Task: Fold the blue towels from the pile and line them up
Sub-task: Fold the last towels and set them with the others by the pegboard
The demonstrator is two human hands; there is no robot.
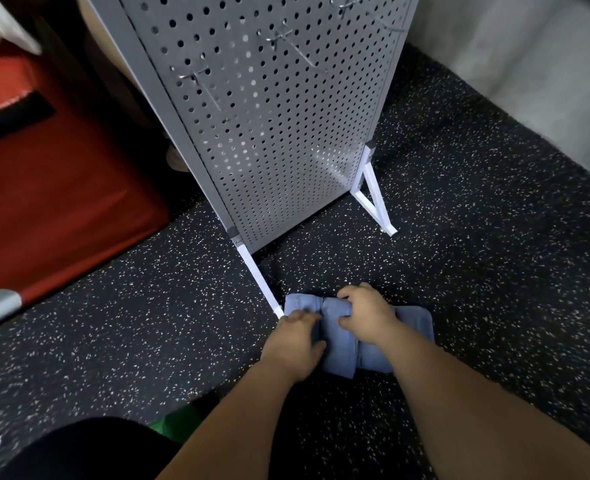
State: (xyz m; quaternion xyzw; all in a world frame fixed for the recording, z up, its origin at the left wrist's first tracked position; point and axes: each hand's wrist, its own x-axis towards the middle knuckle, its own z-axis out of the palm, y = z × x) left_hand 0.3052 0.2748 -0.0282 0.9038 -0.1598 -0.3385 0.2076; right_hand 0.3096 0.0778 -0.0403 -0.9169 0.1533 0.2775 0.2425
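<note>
Folded blue terry-cloth towels lying side by side in a short row on the black rubber floor with white speckles, just in front of the near foot of the stand. Three folded pieces discernible in the row, touching one another; exact count under the hands not determinable. Left hand placed palm down on the left end of the row, fingers loosely spread and curled over the leftmost towel, thumb resting against the middle towel; flat contact, no pinch. Right hand placed on top of the row, right of centre, fingers bent and closed down over the far edge of the cloth, thumb tucked against the near side; grasp around a towel likely, firm clamp not confirmable. Both bare forearms entering from the near edge. Grey perforated metal panel on a white angled frame standing upright beyond the towels, wire hooks mounted on its face; its near-left white leg ending just beside the leftmost towel. Red padded block with a black strip at far left, resting on the floor. Pale concrete wall at far right. Dark clothing at the near-left corner, with a small green patch beside it.
</note>
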